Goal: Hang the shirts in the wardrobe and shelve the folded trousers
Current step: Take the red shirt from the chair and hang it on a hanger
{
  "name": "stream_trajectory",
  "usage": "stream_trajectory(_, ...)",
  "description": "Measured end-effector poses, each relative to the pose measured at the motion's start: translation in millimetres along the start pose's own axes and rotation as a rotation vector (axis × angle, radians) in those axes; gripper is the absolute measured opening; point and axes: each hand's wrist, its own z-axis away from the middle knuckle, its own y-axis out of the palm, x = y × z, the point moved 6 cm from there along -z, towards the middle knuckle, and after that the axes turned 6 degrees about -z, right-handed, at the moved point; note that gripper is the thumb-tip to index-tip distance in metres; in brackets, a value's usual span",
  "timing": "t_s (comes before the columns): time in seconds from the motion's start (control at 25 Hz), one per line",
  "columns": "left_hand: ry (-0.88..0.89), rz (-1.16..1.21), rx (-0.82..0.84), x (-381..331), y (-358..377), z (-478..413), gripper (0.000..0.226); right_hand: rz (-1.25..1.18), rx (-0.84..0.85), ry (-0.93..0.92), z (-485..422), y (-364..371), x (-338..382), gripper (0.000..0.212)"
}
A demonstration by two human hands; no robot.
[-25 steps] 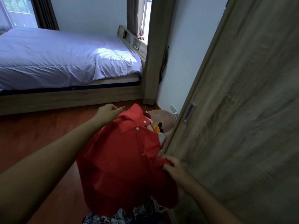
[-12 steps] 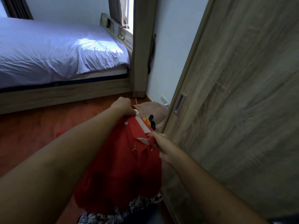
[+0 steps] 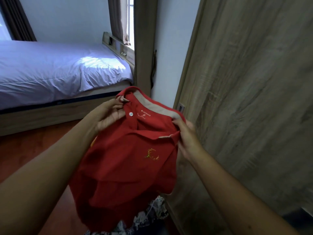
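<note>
A red polo shirt point(image 3: 125, 170) with a beige collar lining and a small yellow embroidered emblem hangs in front of me, its neck opening spread and facing up. My left hand point(image 3: 108, 116) grips the left side of the collar by the button placket. The collar's right side is pinched in my right hand point(image 3: 186, 138). The shirt's body droops below both hands. Directly to the right stands the wood-grain wardrobe door point(image 3: 245, 99), with its recessed handle point(image 3: 181, 106) just behind the shirt. No hanger shows.
A bed point(image 3: 59, 72) with a pale sheet fills the left background on a wooden frame. Red-brown floor point(image 3: 25, 150) lies between it and me. A black-and-white patterned cloth point(image 3: 150, 216) lies below the shirt. A wooden post point(image 3: 144, 48) and white wall stand behind.
The shirt has been raised and turned so its collar opening faces me. Both hands shifted to the two sides of the collar, and the view lifted slightly.
</note>
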Motion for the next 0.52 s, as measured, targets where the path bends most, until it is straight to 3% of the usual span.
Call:
stream_trajectory(0.12, -0.089, 0.079, 0.208, -9.9, 56.9, 20.3, 0.042, -0.085, 0.020, -0.111, 27.9, -9.5, 63.5, 0.019)
stream_trajectory(0.24, -0.206, -0.083, 0.183, -10.7, 131.7, 32.2, 0.068, -0.016, 0.074, -0.231, 71.3, -27.2, 131.2, 0.020)
stream_trajectory(0.28, -0.225, -0.217, 0.159, -5.3, 163.2, 38.4, 0.062, 0.088, 0.070, -0.299, 91.1, -37.1, 153.0, 0.018)
stream_trajectory(0.4, -0.152, -0.701, 0.106, 14.2, 260.7, 66.2, 0.011, 0.314, -0.043, -0.543, 159.4, -83.1, 218.2, 0.009)
stream_trajectory(0.44, -0.113, -0.797, 0.126, 23.4, 291.6, 75.8, 0.008, 0.366, -0.092, -0.631, 185.3, -103.4, 239.9, 0.009)
stream_trajectory(0.52, -0.004, -0.924, 0.177, 34.0, 335.2, 89.3, 0.026, 0.456, -0.173, -0.747, 227.8, -139.2, 273.3, 0.012)
